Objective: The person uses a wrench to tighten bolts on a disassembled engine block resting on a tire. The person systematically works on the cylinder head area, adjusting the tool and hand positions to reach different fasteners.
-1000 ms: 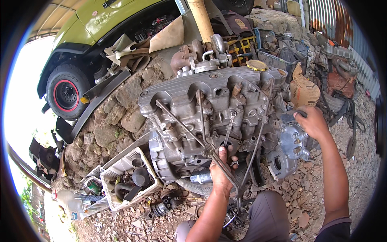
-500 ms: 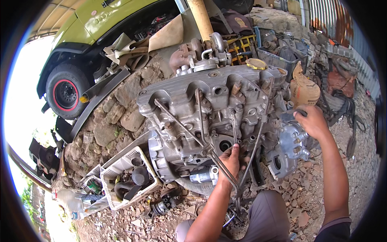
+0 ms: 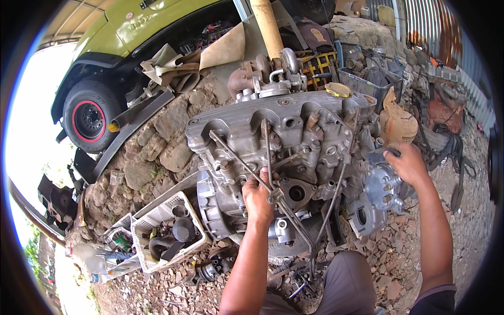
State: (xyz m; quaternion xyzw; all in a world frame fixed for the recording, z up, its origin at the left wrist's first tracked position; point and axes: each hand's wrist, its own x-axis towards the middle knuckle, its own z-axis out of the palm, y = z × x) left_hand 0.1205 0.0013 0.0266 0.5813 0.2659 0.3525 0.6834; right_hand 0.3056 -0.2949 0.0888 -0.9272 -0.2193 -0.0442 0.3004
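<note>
A large grey engine [image 3: 241, 118] stands in front of me with bent metal pipes [image 3: 239, 158] across its side. My left hand [image 3: 257, 198] is closed at the engine's left-middle side, behind a pipe. From its fingertips a slim wrench [image 3: 290, 159] slants up to the right, its far end at a fitting on the engine; the held end is hidden. My right hand [image 3: 407, 164] grips a dark grey piece [image 3: 382, 155] above a silver pump-like unit [image 3: 384, 186] at the engine's right end. The piece's exact kind cannot be made out.
White crates [image 3: 165, 231] with loose parts sit on the left. A stone ledge [image 3: 168, 123] rises behind the engine, with a green vehicle [image 3: 118, 31] beyond. A torn paper bag [image 3: 397, 122] and a grey crate [image 3: 367, 76] stand at the right. Rubble covers the ground.
My left hand has swung left and slightly up with the wrench, which has turned from nearly upright to a slant. My right hand keeps its hold, and the view has shifted slightly.
</note>
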